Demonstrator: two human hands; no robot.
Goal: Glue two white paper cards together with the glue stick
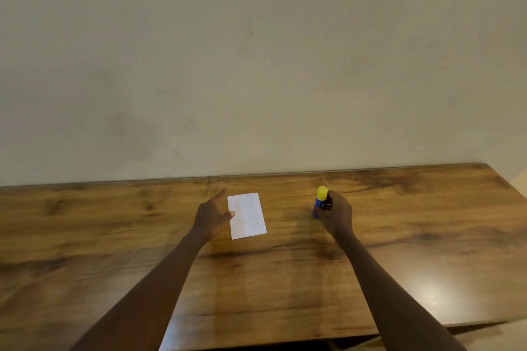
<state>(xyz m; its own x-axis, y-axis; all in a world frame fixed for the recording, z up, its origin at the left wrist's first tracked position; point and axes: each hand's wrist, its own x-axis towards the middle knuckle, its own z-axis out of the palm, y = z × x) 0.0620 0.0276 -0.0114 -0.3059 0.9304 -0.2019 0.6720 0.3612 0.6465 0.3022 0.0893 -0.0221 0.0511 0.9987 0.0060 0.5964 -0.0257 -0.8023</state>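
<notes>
Over on the left of the wooden table (85,225), left hand (212,215) is loosely open, thumb tip at the edge of the flat white card (247,216). Further right, right hand (338,215) curls fingers round the upright glue stick (320,199), yellow cap on.
</notes>
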